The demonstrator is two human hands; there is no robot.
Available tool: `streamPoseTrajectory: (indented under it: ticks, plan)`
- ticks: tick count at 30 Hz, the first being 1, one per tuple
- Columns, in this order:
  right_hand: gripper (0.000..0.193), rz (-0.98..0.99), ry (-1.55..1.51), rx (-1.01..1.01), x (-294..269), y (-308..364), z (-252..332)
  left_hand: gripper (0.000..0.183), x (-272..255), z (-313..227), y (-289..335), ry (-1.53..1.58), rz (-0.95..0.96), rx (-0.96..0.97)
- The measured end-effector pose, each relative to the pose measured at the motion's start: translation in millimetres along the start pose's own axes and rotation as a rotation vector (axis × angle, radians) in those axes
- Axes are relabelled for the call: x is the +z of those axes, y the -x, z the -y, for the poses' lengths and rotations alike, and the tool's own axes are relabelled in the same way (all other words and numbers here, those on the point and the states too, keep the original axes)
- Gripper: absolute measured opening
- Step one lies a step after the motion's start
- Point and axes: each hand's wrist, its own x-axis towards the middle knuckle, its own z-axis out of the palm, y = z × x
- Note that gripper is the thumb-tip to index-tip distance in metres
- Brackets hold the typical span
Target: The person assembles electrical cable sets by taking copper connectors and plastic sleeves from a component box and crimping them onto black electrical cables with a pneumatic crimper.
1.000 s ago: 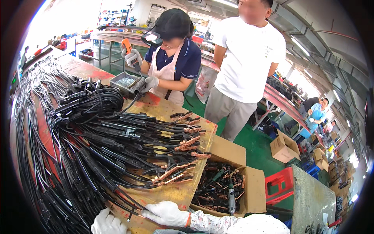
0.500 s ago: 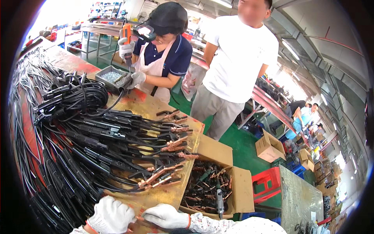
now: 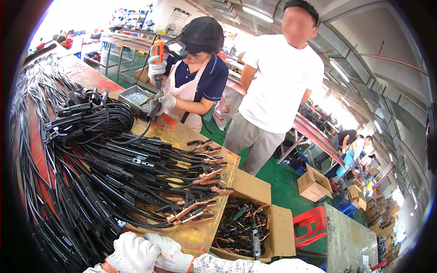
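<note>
In white knit gloves, my two hands meet at the bottom edge over the near side of the table. My left hand [image 3: 132, 253] is curled closed, and what it grips is hidden. Pressed against it, my right hand [image 3: 175, 255] is also closed. A small copper-coloured piece [image 3: 166, 255] shows between them; the rest of it is covered. Just beyond lie many black cables fitted with black-handled clamps [image 3: 132, 159], their copper jaws [image 3: 191, 210] pointing right, on the worn yellow tabletop [image 3: 193, 234].
Right of the table, an open cardboard box [image 3: 282, 232] holds more clamps and a grey-green power screwdriver [image 3: 256, 239]. Across the table, a co-worker works an orange power screwdriver [image 3: 158, 50] beside a metal tray of screws [image 3: 136, 98]. Another person [image 3: 282, 82] stands near the far corner.
My right hand has moved left and now closes against my left hand. The view has shifted slightly. The co-worker still holds the orange screwdriver upright.
</note>
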Motion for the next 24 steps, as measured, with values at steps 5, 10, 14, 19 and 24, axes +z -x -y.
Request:
streamPoseTrajectory:
  ticks: [5,10,14,19,24]
  plan:
    - [0.032,0.109,-0.062,-0.052,-27.3,1.4,-4.3,0.015,1.1,-0.8,-2.7,0.041,0.103,-0.059]
    - [0.035,0.362,0.113,0.034,-49.4,-2.0,5.5,0.016,-6.5,-1.7,-1.7,0.068,0.179,-0.09]
    - [0.036,0.44,0.203,-0.135,-40.7,16.1,-0.1,0.015,-4.3,0.5,-3.6,0.075,0.139,-0.071]
    - [0.038,0.562,0.103,0.007,-15.8,14.8,21.3,0.017,12.0,-0.8,-4.8,0.026,0.205,-0.102]
    - [0.024,0.679,0.009,-0.04,-66.2,42.9,39.3,0.026,14.1,4.0,5.1,0.034,0.477,-0.147]
